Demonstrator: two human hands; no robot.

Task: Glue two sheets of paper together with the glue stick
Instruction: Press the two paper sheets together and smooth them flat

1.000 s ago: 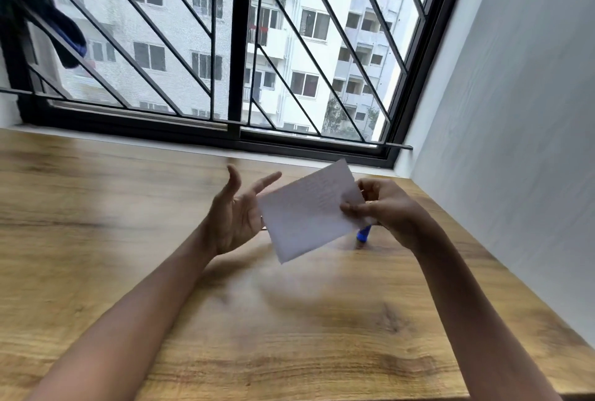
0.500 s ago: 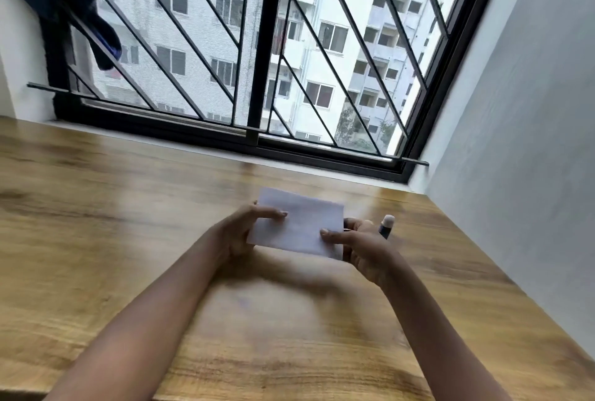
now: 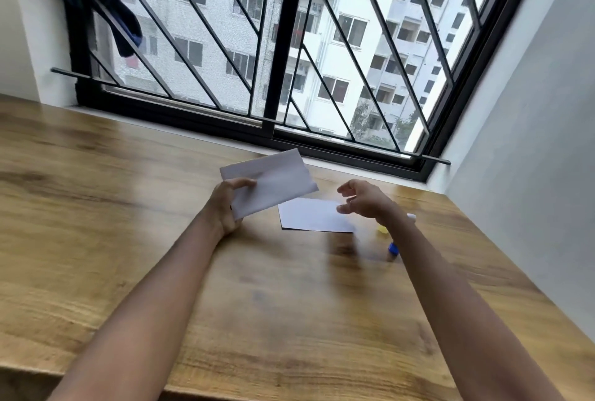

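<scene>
"What is the left hand (image 3: 227,207) doing?"

"Its grip is closed on one sheet of paper (image 3: 273,180). It pinches the left end and holds the sheet up off the table (image 3: 128,239), tilted. I think that keeps it out of the way."

"And the right hand (image 3: 363,202)?"

"That grip holds nothing. The fingers are loose and spread, just over the right end of the other sheet (image 3: 309,215). I can't tell if they touch it. That sheet lies flat on the table, near the lifted one. Flat makes it easy to rub glue on."

"Where is the glue stick (image 3: 393,248)?"

"On the table, right by the right wrist, which hides most of it. Only a blue end and a white end peek out. It lies near that hand, so it's easy to grab."

"Are the sheets stuck together?"

"No, they're apart. I'd guess picking up the glue comes next."
</scene>
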